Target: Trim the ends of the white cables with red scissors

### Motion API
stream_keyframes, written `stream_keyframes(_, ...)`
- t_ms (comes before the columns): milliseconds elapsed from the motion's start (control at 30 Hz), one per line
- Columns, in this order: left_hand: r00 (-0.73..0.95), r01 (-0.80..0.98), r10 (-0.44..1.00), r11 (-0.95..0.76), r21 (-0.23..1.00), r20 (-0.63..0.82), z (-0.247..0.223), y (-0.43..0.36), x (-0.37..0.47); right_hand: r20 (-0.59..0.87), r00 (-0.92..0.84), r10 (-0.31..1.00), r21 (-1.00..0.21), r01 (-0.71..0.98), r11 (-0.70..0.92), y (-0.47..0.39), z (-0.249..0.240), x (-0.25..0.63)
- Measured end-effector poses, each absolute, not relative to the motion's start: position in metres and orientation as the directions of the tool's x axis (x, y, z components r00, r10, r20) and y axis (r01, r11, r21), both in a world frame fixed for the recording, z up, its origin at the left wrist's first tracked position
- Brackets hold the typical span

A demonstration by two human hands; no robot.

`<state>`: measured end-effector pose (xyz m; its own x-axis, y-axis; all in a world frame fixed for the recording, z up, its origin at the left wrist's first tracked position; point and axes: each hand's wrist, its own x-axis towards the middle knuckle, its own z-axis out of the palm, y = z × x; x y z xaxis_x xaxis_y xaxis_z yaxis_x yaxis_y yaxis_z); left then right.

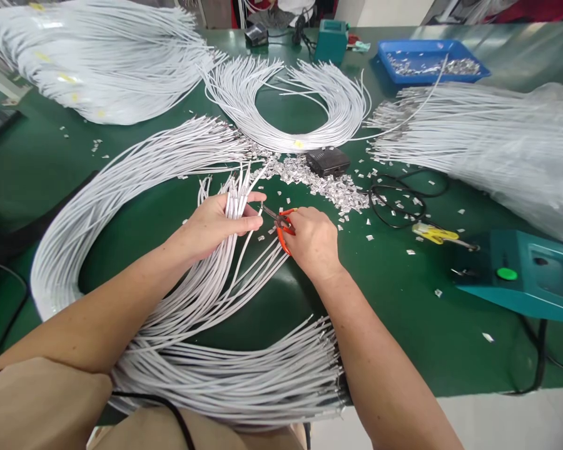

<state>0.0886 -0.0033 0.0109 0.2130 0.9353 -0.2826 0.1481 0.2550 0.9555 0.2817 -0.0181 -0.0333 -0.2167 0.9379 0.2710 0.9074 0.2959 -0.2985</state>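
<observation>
My left hand [216, 225] is closed round several white cables [237, 203], their ends standing up above the fingers. One cable end sits apart between thumb and forefinger. In my right hand [313, 240] are small pliers with orange handles [284, 231], their dark jaws pointing left at that single cable end. Whether the jaws touch it is too small to tell. Loose white cables [263, 265] run below the pliers. A large curved bundle [89, 181] lies to the left, and more cable ends [272, 375] lie near the table's front edge.
Silvery scraps [328, 187] lie beyond my hands beside a black block [327, 162]. A teal device [520, 272], yellow tool [434, 234] and wrapped cables [488, 137] are right. Behind are a looped bundle [300, 140], blue tray [431, 78] and big bundle [107, 62].
</observation>
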Motion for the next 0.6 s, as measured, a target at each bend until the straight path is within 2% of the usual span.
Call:
stream_keyframes(100, 0.197, 0.129, 0.945, 0.24, 0.962, -0.262, 0.01, -0.003, 0.089, 0.246, -0.178, 0.953, -0.316, 0.914, 0.253, -0.018, -0.029, 0.284)
stream_keyframes(167, 0.185, 0.141, 0.948, 0.234, 0.962, -0.258, 0.01, -0.003, 0.09, 0.192, -0.098, 0.976, -0.435, 0.883, 0.175, -0.018, -0.025, 0.284)
stream_keyframes(267, 0.183, 0.176, 0.955, 0.201, 0.964, -0.233, 0.01, -0.003, 0.091, 0.092, -0.034, 0.995, -0.655, 0.75, 0.086, -0.018, -0.02, 0.281)
stream_keyframes(333, 0.179, 0.185, 0.963, 0.169, 0.968, -0.203, 0.009, -0.003, 0.091, 0.057, -0.047, 0.997, -0.729, 0.681, 0.074, -0.019, -0.017, 0.279)
stream_keyframes(433, 0.154, 0.181, 0.972, 0.151, 0.972, -0.179, 0.006, -0.003, 0.091, 0.028, -0.074, 0.997, -0.745, 0.663, 0.07, -0.02, -0.015, 0.276)
stream_keyframes(600, 0.132, 0.226, 0.981, 0.114, 0.968, -0.146, -0.001, -0.003, 0.091, 0.034, -0.099, 0.994, -0.662, 0.743, 0.097, -0.022, -0.018, 0.272)
